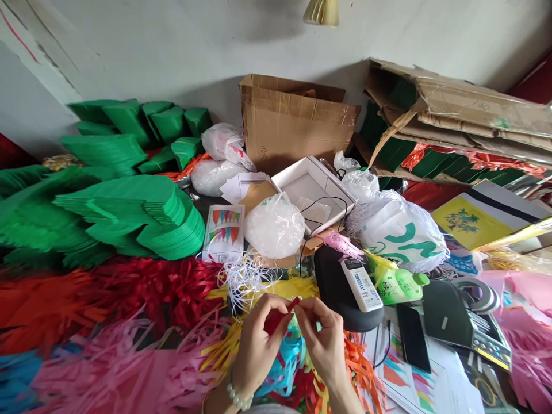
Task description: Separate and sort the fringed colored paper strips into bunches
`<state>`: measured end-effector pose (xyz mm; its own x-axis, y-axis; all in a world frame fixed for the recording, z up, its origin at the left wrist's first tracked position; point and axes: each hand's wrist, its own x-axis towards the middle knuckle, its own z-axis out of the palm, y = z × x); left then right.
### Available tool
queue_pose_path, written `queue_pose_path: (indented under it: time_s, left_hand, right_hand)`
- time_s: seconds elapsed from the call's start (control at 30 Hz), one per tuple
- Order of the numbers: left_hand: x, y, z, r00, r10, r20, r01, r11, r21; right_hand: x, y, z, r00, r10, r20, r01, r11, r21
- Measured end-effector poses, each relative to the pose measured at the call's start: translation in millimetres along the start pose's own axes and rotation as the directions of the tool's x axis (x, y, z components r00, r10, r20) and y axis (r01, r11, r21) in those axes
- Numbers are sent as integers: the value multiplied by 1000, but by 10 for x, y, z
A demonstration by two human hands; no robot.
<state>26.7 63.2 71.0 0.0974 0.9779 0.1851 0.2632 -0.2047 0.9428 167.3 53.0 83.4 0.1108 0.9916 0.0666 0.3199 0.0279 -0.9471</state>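
Several green stacks [125, 198] at left, edges uneven; a knock could fan the layers out. Black case [326, 265] sits near the right hand [322, 336]; a bump could slide the white device [361, 286] off its rounded top. Blue strips [284, 359], lower, between the wrists: loose ends could snag fingers. Red piece [274, 319] at the hands: left hand [257, 342] pinches it, thumb against finger; right fingertips pressed together at its edge, contents hidden. Uneven pull could crease it.

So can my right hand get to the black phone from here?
Probably yes: only low orange strips, papers and a thin cable lie between the right hand and the uncovered phone.
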Motion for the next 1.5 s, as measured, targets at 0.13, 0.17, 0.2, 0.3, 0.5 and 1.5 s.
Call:
queue_pose_path:
  time_s: [0.13, 0.17, 0.2, 0.3, 0.5, 1.5]
  left_hand:
    - [9, -1, 0, 996, 87, -12, -85, 992, 93]
    - [7, -2, -1, 994, 110, -10, -109, 988, 107]
    - [4, -3, -2, 993, 122, -7, -120, 986, 112]
    - [2, 4, -22, 999, 37, 16, -38, 998, 52]
    - [54, 52, -70, 990, -82, 116, 80, 997, 17]
    - [18, 464, -582, 921, 38, 388, -81, 992, 96]
  right_hand:
    - [13, 31, -29, 998, 46, 38, -48, 997, 62]
    - [16, 35, -33, 997, 59, 46, -63, 994, 92]
    - [18, 38, -35, 997, 64, 50, -70, 991, 117]
    - [8, 58, -45, 998, 59, 21, -62, 987, 146]
    - [-86, 142, -54, 997, 60, 48, -63, 996, 65]
    - [-296, 73, 24, 967, -49, 249, 34, 997, 67]
